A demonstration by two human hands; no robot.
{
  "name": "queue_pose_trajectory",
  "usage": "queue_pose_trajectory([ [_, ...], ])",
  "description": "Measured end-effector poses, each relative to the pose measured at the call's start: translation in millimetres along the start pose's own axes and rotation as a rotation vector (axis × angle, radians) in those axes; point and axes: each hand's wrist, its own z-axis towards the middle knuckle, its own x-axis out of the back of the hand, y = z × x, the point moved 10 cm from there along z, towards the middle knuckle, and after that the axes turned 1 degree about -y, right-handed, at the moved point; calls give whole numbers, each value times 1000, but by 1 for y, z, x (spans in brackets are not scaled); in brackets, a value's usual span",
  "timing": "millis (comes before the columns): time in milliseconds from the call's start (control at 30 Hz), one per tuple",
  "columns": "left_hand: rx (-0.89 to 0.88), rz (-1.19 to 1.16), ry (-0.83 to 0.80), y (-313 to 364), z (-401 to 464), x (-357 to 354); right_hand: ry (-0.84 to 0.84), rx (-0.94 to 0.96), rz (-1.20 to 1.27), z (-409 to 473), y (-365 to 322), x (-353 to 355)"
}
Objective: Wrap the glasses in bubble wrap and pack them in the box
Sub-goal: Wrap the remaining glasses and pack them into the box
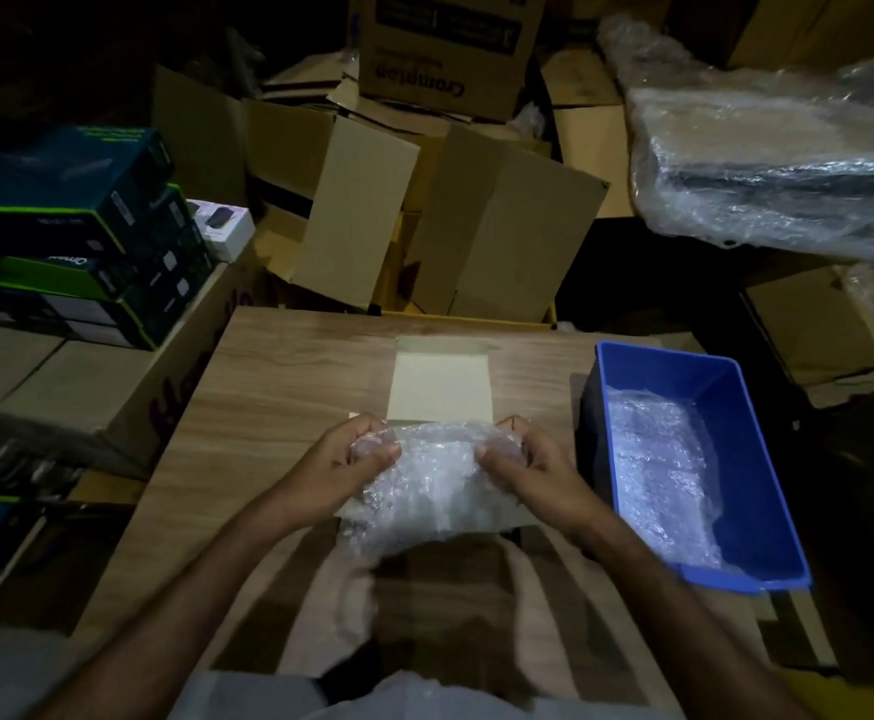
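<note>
Head view, catalogue of items, all placed relative to the small box (pixel 442 392) lying open on the wooden table (pixel 289 366).

- Bubble-wrap bundle (pixel 432 480): held over the near edge of the box, above its near flap. Contents hidden by the wrap; presumably glasses, cannot confirm.
- Left hand (pixel 344 462): at the bundle's left end, fingers curled round the wrap, gripping it.
- Right hand (pixel 526 465): at the bundle's right end, fingers and thumb likewise curled and gripping.
- Blue bin (pixel 736 387): right of the box, holding more bubble wrap (pixel 658 459).
- Cardboard cartons (pixel 476 220): beyond the box, stacked loosely.

Risks, as judged: the wrap looks loose at its near edge and may unroll when lowered, leaving the contents bare. The bundle appears about as wide as the box; forcing it in could bend the frames.
</note>
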Motion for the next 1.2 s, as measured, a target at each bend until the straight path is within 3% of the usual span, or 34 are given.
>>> queue_pose_trajectory([
  [233, 242, -205, -8, -35, 4, -4, 127, -151, 134, 7, 47, 2],
  [400, 242, -415, -30, -47, 4, -7, -2, -187, 322, 6, 51, -5],
  [500, 142, -274, 104, -37, 10, 2, 36, -174, 235, 10, 52, 0],
  [733, 56, 110, 53, -36, 24, -2, 42, -66, -88, 28, 51, 4],
  [900, 286, 37, -27, -66, 29, -8, 121, -65, -157, 37, 77, 12],
  [967, 361, -143, -109, -74, 29, -16, 122, -131, -177, 40, 87, 17],
  [1033, 390, -258, -75, -76, 34, -16, 150, -83, -254, 43, 82, 22],
  [1200, 154, 283, 130, -67, 76, 5, 222, 114, -476, 60, 65, 26],
])
